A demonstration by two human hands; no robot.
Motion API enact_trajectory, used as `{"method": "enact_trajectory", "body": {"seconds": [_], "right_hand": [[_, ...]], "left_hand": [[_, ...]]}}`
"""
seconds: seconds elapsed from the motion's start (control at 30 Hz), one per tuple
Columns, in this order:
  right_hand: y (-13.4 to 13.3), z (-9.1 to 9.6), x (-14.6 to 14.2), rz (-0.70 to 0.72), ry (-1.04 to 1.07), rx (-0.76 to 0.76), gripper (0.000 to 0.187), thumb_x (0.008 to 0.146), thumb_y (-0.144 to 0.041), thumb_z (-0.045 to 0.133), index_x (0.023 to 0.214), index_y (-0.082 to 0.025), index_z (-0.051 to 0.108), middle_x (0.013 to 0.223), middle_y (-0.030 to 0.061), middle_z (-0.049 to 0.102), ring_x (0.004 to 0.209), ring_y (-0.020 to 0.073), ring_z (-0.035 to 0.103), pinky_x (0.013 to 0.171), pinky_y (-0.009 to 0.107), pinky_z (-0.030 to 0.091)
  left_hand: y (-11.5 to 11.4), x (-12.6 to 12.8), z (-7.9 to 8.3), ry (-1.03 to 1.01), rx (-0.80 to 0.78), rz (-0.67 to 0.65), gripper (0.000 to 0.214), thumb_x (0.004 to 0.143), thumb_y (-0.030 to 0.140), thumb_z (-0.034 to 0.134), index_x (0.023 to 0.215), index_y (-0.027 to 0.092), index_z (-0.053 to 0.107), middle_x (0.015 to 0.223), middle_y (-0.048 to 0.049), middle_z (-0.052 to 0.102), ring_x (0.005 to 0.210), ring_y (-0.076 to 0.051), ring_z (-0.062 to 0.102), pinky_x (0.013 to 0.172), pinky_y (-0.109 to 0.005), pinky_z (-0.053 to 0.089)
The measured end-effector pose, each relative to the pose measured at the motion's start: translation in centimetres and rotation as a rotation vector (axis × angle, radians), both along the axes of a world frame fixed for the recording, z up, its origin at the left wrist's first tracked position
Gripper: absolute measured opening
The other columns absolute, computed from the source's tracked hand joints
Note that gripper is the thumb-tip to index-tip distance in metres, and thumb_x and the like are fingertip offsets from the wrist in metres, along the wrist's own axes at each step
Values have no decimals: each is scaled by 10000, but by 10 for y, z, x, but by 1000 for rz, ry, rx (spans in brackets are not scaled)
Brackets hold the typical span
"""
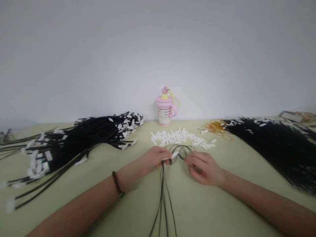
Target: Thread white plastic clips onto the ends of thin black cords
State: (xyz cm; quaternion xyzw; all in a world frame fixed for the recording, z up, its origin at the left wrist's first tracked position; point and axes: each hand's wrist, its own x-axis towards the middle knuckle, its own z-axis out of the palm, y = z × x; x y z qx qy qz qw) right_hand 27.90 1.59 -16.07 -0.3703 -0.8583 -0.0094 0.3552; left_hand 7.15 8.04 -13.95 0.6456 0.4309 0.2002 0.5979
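Observation:
My left hand (pixel 155 159) is closed in a pinch on a small white clip (pixel 174 154) and a bunch of thin black cords (pixel 163 194) that run down toward me. The cords loop (pixel 181 149) between my hands. My right hand (pixel 203 167) is closed, its fingertips on the cord loop just right of the clip. A dark bead bracelet (pixel 117 183) sits on my left wrist. A heap of loose white clips (pixel 180 137) lies just beyond both hands.
A large pile of black cords with white clips (pixel 74 144) spreads at the left. A bundle of black cords (pixel 276 148) lies at the right. A pink lidded cup (pixel 165 108) stands by the wall, with yellow rubber bands (pixel 216 126) to its right.

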Motion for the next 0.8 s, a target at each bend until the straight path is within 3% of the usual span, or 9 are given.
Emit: {"method": "enact_trajectory", "body": {"seconds": [0.1, 0.2, 0.37, 0.8], "right_hand": [[-14, 6, -26, 17, -61, -241, 136, 762, -176, 420, 772, -135, 550, 637, 5, 514, 553, 44, 429, 547, 156, 320], [-20, 10, -56, 4, 10, -543, 256, 813, -211, 354, 615, -122, 490, 525, -20, 439, 478, 23, 364, 467, 135, 253], [-8, 4, -82, -110, 214, -784, 272, 820, -278, 351, 636, -122, 476, 493, -27, 428, 417, 22, 363, 407, 137, 209], [-3, -8, -79, -74, 442, -931, 138, 741, -239, 430, 675, -128, 477, 566, -23, 480, 415, 18, 407, 401, 128, 267]], "left_hand": [[4, -2, -2, -33, -39, -8, 276, 647, 380, 549, 729, 119, 587, 597, 20, 520, 389, -21, 276, 369, -190, 119], [6, -5, -2, -45, -67, -17, 259, 655, 370, 545, 730, 123, 569, 605, 19, 519, 379, -17, 275, 358, -181, 123], [5, -5, -2, -87, -99, -20, 227, 667, 353, 539, 708, 130, 539, 594, 23, 502, 375, -16, 290, 347, -171, 124], [1, -4, -4, -123, -44, 4, 211, 704, 318, 514, 723, 110, 541, 569, 30, 499, 356, -5, 279, 353, -170, 139]]}}
